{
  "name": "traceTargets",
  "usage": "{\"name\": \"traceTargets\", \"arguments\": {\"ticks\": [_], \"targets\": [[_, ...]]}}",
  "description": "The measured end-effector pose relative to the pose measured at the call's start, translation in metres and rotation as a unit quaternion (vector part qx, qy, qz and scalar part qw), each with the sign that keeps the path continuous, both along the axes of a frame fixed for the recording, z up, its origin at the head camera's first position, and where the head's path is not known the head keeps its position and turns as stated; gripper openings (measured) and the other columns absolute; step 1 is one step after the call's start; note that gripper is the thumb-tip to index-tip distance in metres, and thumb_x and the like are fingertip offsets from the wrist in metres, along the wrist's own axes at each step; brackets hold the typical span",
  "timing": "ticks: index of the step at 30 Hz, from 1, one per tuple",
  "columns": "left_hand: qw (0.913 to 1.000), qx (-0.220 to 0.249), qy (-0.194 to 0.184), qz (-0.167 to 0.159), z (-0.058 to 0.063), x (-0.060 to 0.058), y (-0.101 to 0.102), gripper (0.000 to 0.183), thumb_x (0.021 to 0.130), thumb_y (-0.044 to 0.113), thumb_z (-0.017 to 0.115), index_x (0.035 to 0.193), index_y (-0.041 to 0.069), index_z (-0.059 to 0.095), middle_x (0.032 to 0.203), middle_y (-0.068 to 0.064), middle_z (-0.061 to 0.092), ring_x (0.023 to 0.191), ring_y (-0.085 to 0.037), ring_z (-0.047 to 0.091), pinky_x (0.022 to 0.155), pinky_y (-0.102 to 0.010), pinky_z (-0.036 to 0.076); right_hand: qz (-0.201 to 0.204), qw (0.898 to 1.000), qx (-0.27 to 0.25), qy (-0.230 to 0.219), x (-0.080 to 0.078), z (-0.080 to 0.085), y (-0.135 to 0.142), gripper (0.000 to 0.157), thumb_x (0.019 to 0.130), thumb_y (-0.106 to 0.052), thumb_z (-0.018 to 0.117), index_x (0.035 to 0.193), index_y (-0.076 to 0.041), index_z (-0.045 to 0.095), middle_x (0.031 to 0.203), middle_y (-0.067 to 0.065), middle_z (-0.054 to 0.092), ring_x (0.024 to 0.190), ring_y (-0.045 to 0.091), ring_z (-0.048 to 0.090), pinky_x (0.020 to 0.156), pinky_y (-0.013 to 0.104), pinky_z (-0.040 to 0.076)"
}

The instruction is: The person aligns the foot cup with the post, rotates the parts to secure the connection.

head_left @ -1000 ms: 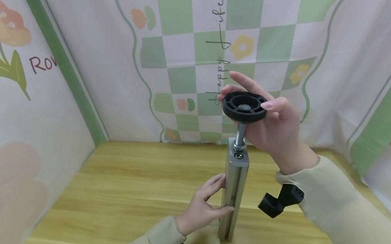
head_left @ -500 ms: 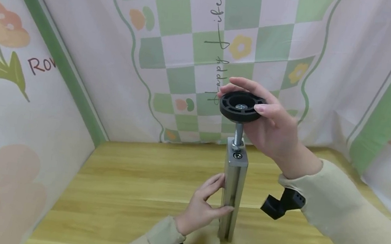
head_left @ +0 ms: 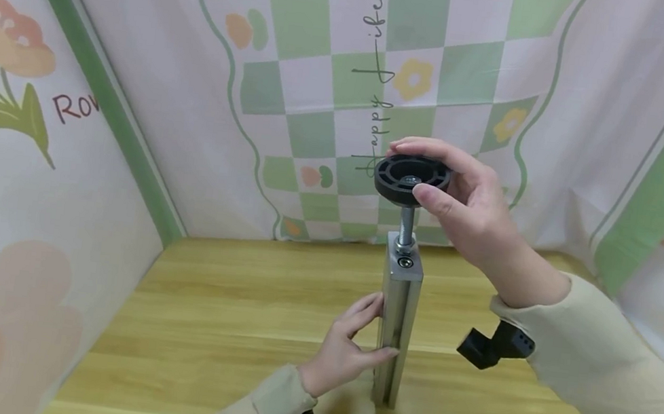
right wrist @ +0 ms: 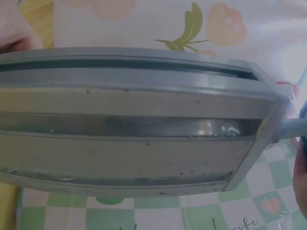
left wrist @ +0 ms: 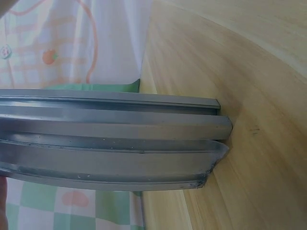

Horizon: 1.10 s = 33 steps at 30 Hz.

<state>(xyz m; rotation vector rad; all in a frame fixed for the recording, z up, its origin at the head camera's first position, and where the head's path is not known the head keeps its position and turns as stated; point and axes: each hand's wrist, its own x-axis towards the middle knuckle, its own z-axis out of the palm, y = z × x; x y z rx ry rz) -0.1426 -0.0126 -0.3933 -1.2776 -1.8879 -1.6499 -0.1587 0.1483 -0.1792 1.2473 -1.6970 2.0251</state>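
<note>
A grooved aluminium profile (head_left: pixel 396 337) stands upright on the wooden table, its lower end on the board in the left wrist view. From its top plate (head_left: pixel 413 273) rises a threaded rod (head_left: pixel 406 224) with a nut at its base. A round black levelling foot (head_left: pixel 392 185) sits on the rod's upper end, ribbed side up. My left hand (head_left: pixel 334 357) holds the profile from the left, thumb across the near face. Around the foot's right side my right hand (head_left: pixel 479 213) grips, thumb on the near rim and fingers behind. The foot partly hides those fingers.
Beside the foot's rod, a screw (head_left: pixel 405 263) sits in the top plate. Printed cloth (head_left: pixel 296 87) hangs behind the wooden table (head_left: pixel 222 304) and along both sides. Black camera mounts (head_left: pixel 494 345) sit at both sleeve cuffs.
My right hand's thumb has swept left across the foot's near rim, and its raised fingers have come down and curled behind it. My left hand and the profile have stayed put.
</note>
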Motion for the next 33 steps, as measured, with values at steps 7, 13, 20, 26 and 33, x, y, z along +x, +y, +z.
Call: {"name": "traceTargets", "arguments": {"ticks": [7, 13, 20, 26, 33], "targets": [[1.0, -0.002, 0.001, 0.002, 0.0, 0.0, 0.0, 0.092, 0.073, -0.012, 0.073, 0.147, 0.017, 0.027, 0.131, -0.026, 0.047, 0.109, -0.032, 0.056, 0.102, -0.036, 0.048, -0.111, 0.993, 0.022, -0.016, 0.01, 0.008, -0.005, 0.038, 0.08, 0.011, 0.062, 0.113, -0.008, 0.062, 0.114, 0.01, 0.059, 0.091, 0.015, 0.061, 0.075, 0.018, 0.056], [1.0, -0.006, -0.005, 0.004, 0.001, 0.001, 0.0, 0.09, 0.073, -0.011, 0.073, 0.147, 0.015, 0.028, 0.132, -0.027, 0.047, 0.11, -0.033, 0.055, 0.102, -0.036, 0.048, -0.214, 0.974, 0.07, -0.018, 0.016, 0.014, -0.01, 0.043, 0.075, 0.011, 0.068, 0.112, -0.009, 0.059, 0.102, 0.004, 0.061, 0.078, 0.013, 0.062, 0.056, 0.017, 0.054], [0.9998, -0.009, -0.017, 0.006, 0.001, 0.001, 0.0, 0.087, 0.074, -0.009, 0.073, 0.146, 0.013, 0.029, 0.134, -0.026, 0.047, 0.11, -0.034, 0.055, 0.101, -0.035, 0.048, -0.347, 0.93, 0.115, 0.043, 0.02, 0.015, -0.019, 0.052, 0.069, -0.002, 0.079, 0.115, 0.001, 0.055, 0.101, -0.01, 0.045, 0.095, 0.014, 0.047, 0.07, 0.014, 0.048], [0.9999, -0.009, -0.012, 0.004, 0.002, 0.001, 0.001, 0.088, 0.074, -0.01, 0.073, 0.146, 0.013, 0.028, 0.134, -0.026, 0.047, 0.109, -0.034, 0.055, 0.101, -0.035, 0.049, -0.386, 0.91, 0.112, 0.099, 0.018, 0.014, -0.023, 0.055, 0.066, -0.006, 0.082, 0.113, 0.001, 0.054, 0.098, -0.009, 0.038, 0.091, 0.009, 0.038, 0.071, 0.018, 0.039], [0.9999, -0.01, -0.005, 0.004, 0.0, 0.0, 0.001, 0.089, 0.074, -0.011, 0.073, 0.146, 0.014, 0.027, 0.131, -0.026, 0.048, 0.109, -0.033, 0.055, 0.101, -0.035, 0.048, -0.335, 0.933, 0.086, 0.101, 0.014, 0.011, -0.02, 0.05, 0.071, -0.008, 0.073, 0.115, 0.0, 0.052, 0.109, -0.008, 0.042, 0.099, 0.01, 0.04, 0.086, 0.023, 0.036]]}}
